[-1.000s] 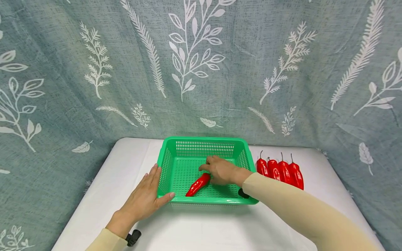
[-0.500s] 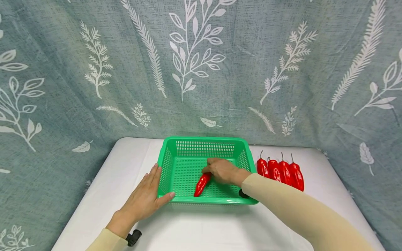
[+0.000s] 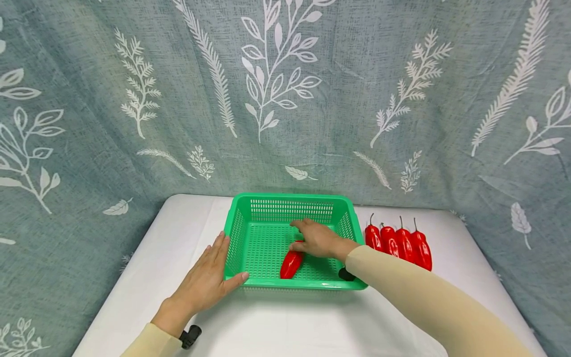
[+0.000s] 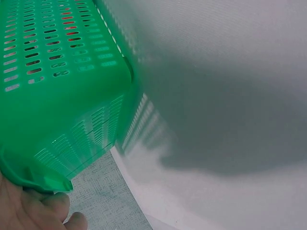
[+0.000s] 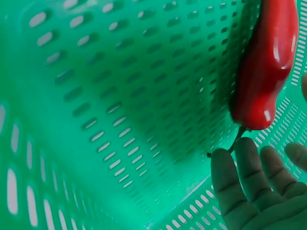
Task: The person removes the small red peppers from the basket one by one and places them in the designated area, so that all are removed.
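A glossy red chili pepper [image 3: 292, 265] lies on the floor of the green plastic basket [image 3: 294, 284], its tip toward the front wall. Over its stem end is my right hand [image 3: 318, 239], reaching into the basket with fingers spread. In the right wrist view, the extended fingers of the right hand [image 5: 264, 196] lie beside the dark stem, and the pepper [image 5: 268, 57] is not gripped. My left hand [image 3: 202, 282] rests flat along the basket's left side, fingers straight, thumb at the front rim. Fingertips of the left hand [image 4: 36, 211] show under the basket's rim in the left wrist view.
Several more red peppers [image 3: 403, 245] lie side by side, stems pointing away, just right of the basket; the right sleeve [image 3: 415, 292] partly covers them. A white-covered table [image 3: 285, 327] carries everything. Behind its far edge hangs a grey-green leaf-patterned curtain [image 3: 330, 124].
The pepper in the basket has swung from a slant to a steeper angle, its tip shifting right. My right hand's fingers have spread and let go of it. The left hand has stayed put.
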Action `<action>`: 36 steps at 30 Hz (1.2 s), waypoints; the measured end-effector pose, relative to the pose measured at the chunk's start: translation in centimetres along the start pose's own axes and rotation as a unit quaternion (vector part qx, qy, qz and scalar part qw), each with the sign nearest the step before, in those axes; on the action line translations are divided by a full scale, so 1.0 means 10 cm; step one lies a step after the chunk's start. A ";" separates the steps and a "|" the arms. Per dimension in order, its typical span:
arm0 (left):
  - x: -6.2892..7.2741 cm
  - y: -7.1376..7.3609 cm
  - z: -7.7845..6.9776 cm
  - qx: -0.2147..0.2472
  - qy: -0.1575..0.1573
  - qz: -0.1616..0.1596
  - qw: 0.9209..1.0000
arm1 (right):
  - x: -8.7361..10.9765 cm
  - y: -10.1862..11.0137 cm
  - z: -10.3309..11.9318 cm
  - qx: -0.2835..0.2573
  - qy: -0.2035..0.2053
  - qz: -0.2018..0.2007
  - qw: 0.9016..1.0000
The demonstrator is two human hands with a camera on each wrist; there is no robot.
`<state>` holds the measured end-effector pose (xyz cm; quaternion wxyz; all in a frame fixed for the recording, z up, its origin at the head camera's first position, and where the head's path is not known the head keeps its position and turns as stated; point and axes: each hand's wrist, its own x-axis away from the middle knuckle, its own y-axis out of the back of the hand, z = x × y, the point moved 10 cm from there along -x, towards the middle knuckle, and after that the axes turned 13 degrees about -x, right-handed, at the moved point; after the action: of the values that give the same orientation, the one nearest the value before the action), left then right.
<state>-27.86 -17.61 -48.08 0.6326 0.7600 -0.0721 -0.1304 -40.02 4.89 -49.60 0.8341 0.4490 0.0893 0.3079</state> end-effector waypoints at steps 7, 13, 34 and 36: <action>0.00 -0.01 0.01 0.006 0.001 0.003 1.000 | -0.01 -0.07 -0.05 -0.011 -0.050 0.020 0.999; -0.01 -0.02 0.02 0.004 0.002 0.001 1.000 | -0.03 -0.12 -0.03 -0.007 -0.058 0.038 0.998; 0.01 -0.03 0.05 0.012 0.006 0.005 1.000 | -0.24 -0.45 0.26 -0.031 -0.003 0.080 0.996; 0.00 -0.03 0.05 0.013 0.005 0.004 1.000 | -0.26 -0.47 0.29 -0.040 -0.002 0.085 0.996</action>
<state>-27.98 -18.02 -48.43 0.6238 0.7684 -0.0732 -0.1230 -38.84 -0.63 -52.01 0.8224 0.4217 0.0367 0.3802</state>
